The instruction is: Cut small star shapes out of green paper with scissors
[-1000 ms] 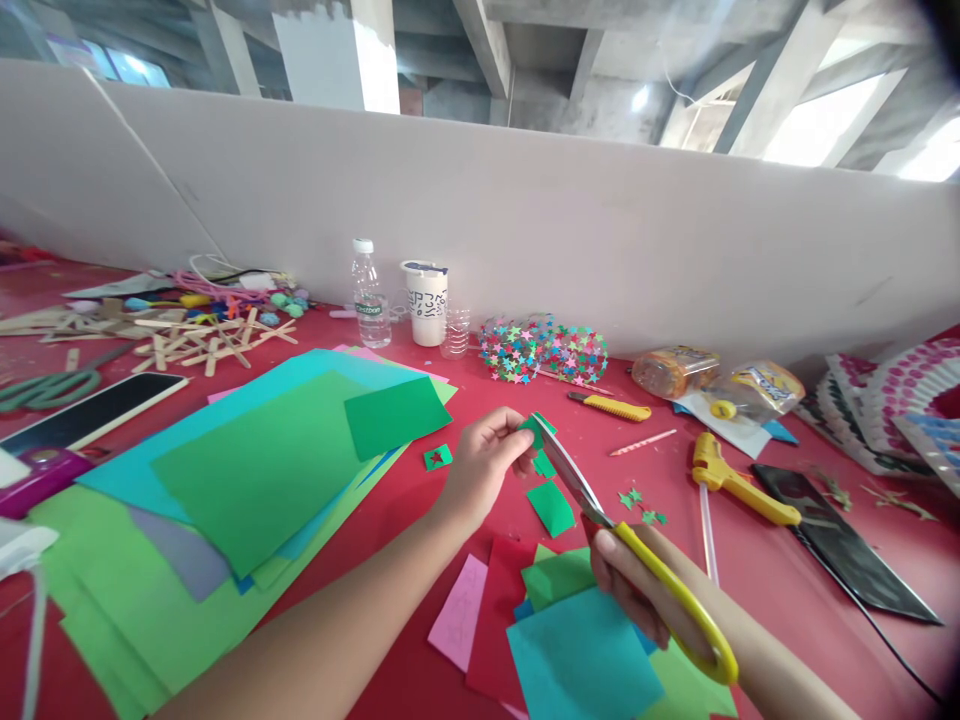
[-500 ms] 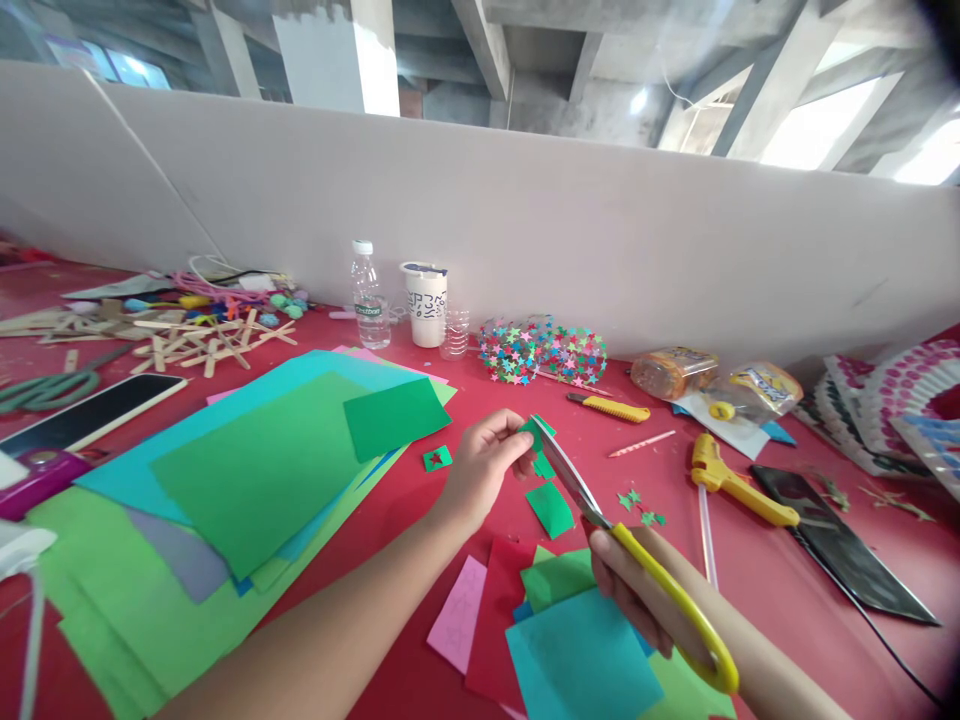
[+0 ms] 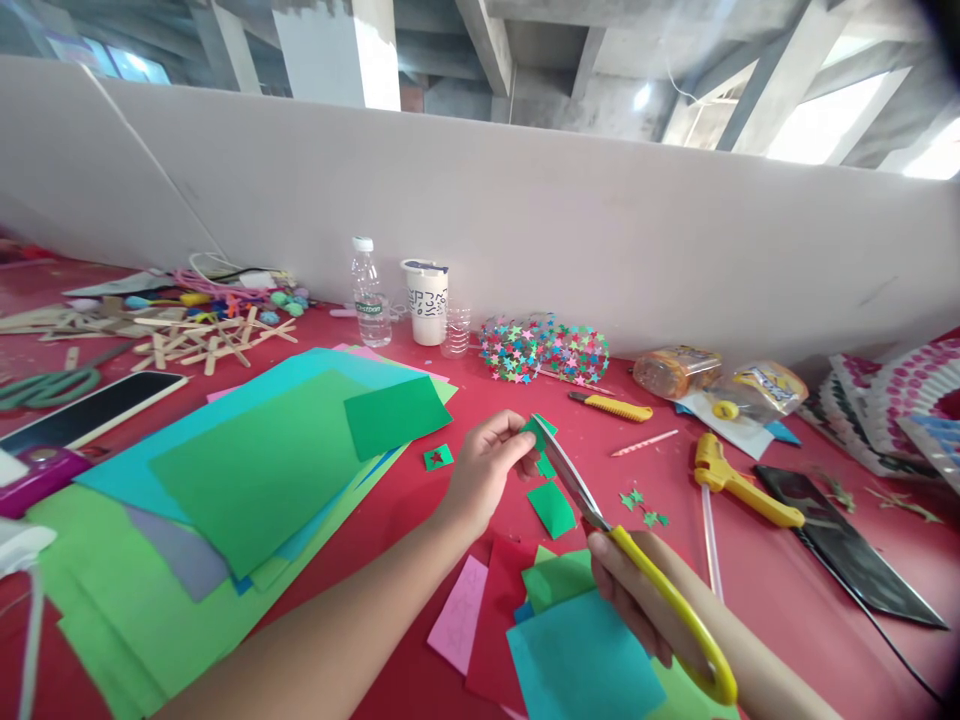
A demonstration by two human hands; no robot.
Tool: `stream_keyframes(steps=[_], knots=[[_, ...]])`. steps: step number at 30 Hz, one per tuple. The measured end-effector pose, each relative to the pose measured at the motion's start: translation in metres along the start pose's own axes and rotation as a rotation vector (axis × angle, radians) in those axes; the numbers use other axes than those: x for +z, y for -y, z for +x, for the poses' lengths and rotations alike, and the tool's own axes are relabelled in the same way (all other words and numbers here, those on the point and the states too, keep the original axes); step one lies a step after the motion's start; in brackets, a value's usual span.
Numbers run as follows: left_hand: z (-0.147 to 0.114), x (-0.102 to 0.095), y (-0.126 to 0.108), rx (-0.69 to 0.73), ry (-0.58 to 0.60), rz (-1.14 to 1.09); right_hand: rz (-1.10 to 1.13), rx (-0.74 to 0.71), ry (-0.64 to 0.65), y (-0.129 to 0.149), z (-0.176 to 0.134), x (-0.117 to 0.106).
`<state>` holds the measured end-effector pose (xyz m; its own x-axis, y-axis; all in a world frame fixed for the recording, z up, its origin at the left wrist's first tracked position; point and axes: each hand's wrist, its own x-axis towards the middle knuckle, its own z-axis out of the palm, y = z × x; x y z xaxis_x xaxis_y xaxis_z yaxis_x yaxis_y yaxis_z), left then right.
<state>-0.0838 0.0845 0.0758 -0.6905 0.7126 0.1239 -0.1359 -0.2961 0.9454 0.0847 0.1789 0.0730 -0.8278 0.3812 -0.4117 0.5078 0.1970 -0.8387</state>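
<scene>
Between thumb and fingers, my left hand (image 3: 487, 462) pinches a small piece of green paper (image 3: 538, 430) near the middle of the view. My right hand (image 3: 634, 590) is closed round the handle of yellow-handled scissors (image 3: 671, 600). The scissor blades point up and left, their tips at the green paper. Under my hands lies a green paper square (image 3: 551, 508). Several small green paper stars (image 3: 636, 498) are right of the blades. Left of my left hand rests a green scrap with a star-shaped hole (image 3: 438, 457).
Large green and blue sheets (image 3: 255, 470) cover the left side. Coloured paper pieces (image 3: 585, 655) lie in front. Rightward are a yellow glue gun (image 3: 742, 480), a black tablet-like slab (image 3: 847, 550) and a yellow cutter (image 3: 611, 405). A water bottle (image 3: 371, 300) and cup (image 3: 427, 305) stand by the partition.
The view has shifted very slightly. Both hands, the scissors and the green paper keep almost the same pose.
</scene>
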Motion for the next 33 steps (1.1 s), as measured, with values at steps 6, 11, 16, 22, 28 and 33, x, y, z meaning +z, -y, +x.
stream_keyframes(steps=[6, 11, 16, 22, 28, 33], knots=[[0.0003, -0.0007, -0.0009, -0.001, 0.000, -0.016, -0.017, 0.018, 0.001, 0.0007, 0.0005, -0.0014], [0.0002, -0.0004, -0.0021, 0.003, -0.025, -0.034, -0.024, 0.001, 0.001, 0.0040, -0.0005, -0.0037], [0.0018, -0.0017, -0.0016, -0.012, -0.053, -0.089, -0.019, 0.011, -0.008, 0.0046, -0.0004, -0.0034], [0.0016, -0.0006, -0.0016, -0.046, -0.038, -0.128, -0.004, -0.001, -0.029, -0.0005, 0.0036, -0.0019], [0.0010, 0.0018, -0.0020, -0.063, -0.034, -0.113, -0.011, -0.016, -0.061, -0.0024, 0.0072, -0.0048], [0.0044, -0.0011, 0.0008, -0.037, -0.124, -0.184, -0.037, -0.005, -0.051, 0.0032, 0.0066, -0.0058]])
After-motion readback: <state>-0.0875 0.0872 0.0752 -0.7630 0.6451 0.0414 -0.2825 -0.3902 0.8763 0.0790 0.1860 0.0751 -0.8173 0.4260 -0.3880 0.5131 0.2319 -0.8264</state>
